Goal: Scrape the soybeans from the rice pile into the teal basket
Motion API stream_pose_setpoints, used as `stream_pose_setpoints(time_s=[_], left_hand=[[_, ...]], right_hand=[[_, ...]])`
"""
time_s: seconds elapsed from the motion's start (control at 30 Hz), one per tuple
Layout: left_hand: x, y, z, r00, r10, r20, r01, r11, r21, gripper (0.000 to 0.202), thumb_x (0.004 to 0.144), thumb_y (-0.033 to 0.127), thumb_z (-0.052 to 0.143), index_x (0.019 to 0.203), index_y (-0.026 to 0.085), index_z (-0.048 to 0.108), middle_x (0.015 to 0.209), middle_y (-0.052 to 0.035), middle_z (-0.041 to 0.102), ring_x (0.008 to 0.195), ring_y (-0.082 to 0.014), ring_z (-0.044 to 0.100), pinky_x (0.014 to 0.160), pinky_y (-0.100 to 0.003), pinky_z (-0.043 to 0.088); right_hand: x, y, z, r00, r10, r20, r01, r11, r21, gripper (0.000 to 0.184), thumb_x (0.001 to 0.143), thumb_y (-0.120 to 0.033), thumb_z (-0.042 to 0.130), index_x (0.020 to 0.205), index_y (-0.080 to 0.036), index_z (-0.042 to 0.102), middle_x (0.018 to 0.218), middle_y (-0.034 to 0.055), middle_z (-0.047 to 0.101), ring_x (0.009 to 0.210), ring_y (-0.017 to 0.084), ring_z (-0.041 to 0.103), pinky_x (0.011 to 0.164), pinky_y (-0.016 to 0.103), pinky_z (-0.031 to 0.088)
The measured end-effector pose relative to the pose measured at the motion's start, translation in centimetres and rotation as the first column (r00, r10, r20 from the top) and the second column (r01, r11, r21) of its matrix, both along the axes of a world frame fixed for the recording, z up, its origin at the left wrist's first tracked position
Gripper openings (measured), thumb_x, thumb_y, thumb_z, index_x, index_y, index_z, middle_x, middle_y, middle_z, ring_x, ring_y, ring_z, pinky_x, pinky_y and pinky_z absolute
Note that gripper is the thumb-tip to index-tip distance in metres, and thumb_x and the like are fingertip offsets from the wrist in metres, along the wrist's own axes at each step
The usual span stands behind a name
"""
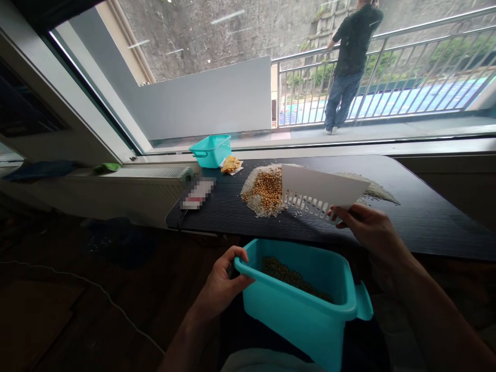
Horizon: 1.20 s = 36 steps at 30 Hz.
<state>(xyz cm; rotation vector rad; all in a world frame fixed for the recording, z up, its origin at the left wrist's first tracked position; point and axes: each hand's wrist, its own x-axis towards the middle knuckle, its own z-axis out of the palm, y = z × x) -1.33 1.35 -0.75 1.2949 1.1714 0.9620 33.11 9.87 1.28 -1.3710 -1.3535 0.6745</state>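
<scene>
My left hand [225, 281] is closed round the left rim of a turquoise plastic bin [294, 320], just in front of the table edge. Small green-brown beans [290, 276] lie in its bottom. Over the table, my right hand [362, 222] pinches the right end of a white sheet [323, 187] with a row of slots along its lower edge. Left of the sheet, and partly hidden by it, spreads a heap of white grains with yellow-gold kernels [269, 188] on top. A pale grain pile [377, 191] shows behind the sheet's right end.
A smaller turquoise basket [211, 152] stands at the table's back left, beside yellow pieces on white paper [231, 164]. A blurred-out flat object [198, 192] lies at the left edge of the dark table [430, 222]. Beyond the window, a person [351, 62] stands at a railing.
</scene>
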Motion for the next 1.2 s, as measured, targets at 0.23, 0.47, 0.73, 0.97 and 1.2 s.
stream_pose_setpoints(time_s=[0.23, 0.47, 0.73, 0.97, 1.2], left_hand=[[0.0, 0.0, 0.1, 1.0, -0.018, 0.016, 0.018, 1.0, -0.025, 0.038, 0.076, 0.045, 0.088, 0.09, 0.022, 0.061, 0.077, 0.0056, 0.048, 0.071, -0.0139, 0.044, 0.064, -0.023, 0.038], [-0.1, 0.0, 0.0, 1.0, -0.01, 0.015, 0.01, 1.0, -0.019, 0.034, 0.077, 0.04, 0.087, 0.091, 0.022, 0.062, 0.077, 0.0062, 0.048, 0.069, -0.013, 0.042, 0.063, -0.022, 0.037], [0.1, 0.0, 0.3, 1.0, 0.011, 0.008, -0.011, 1.0, -0.025, 0.039, 0.075, 0.045, 0.088, 0.089, 0.022, 0.06, 0.076, 0.0061, 0.047, 0.07, -0.0134, 0.043, 0.063, -0.022, 0.038], [0.0, -0.1, 0.4, 1.0, -0.002, 0.016, 0.002, 1.0, -0.015, 0.034, 0.077, 0.04, 0.087, 0.09, 0.021, 0.061, 0.076, 0.0059, 0.049, 0.07, -0.0134, 0.043, 0.063, -0.022, 0.038], [0.0, -0.1, 0.4, 0.999, 0.001, 0.033, 0.0, 1.0, -0.029, 0.033, 0.077, 0.036, 0.086, 0.091, 0.021, 0.06, 0.077, 0.0058, 0.05, 0.071, -0.0131, 0.044, 0.063, -0.022, 0.038]], right_hand=[[0.2, -0.1, 0.3, 0.999, 0.03, 0.017, -0.03, 1.0, 0.003, 0.05, 0.072, -0.076, 0.083, 0.072, -0.026, 0.081, 0.07, 0.0033, 0.078, 0.058, 0.019, 0.069, 0.059, 0.035, 0.066], [-0.2, 1.4, 0.3, 0.999, 0.034, 0.033, -0.033, 0.999, -0.021, 0.057, 0.069, -0.081, 0.08, 0.07, -0.024, 0.079, 0.067, 0.0036, 0.075, 0.058, 0.018, 0.068, 0.057, 0.035, 0.065], [0.8, -0.9, 0.9, 0.996, 0.089, 0.029, -0.088, 0.996, -0.024, 0.055, 0.07, -0.081, 0.082, 0.071, -0.026, 0.08, 0.07, 0.0037, 0.077, 0.06, 0.02, 0.07, 0.06, 0.037, 0.066], [0.6, -1.6, 0.5, 0.998, 0.032, 0.05, -0.03, 0.999, -0.046, 0.061, 0.067, -0.088, 0.079, 0.069, -0.027, 0.079, 0.069, 0.004, 0.076, 0.057, 0.02, 0.069, 0.056, 0.036, 0.063], [0.7, -3.1, 1.4, 0.999, 0.019, 0.027, -0.016, 0.994, -0.106, 0.066, 0.061, -0.091, 0.079, 0.069, -0.026, 0.08, 0.071, 0.007, 0.078, 0.059, 0.022, 0.07, 0.06, 0.038, 0.064]])
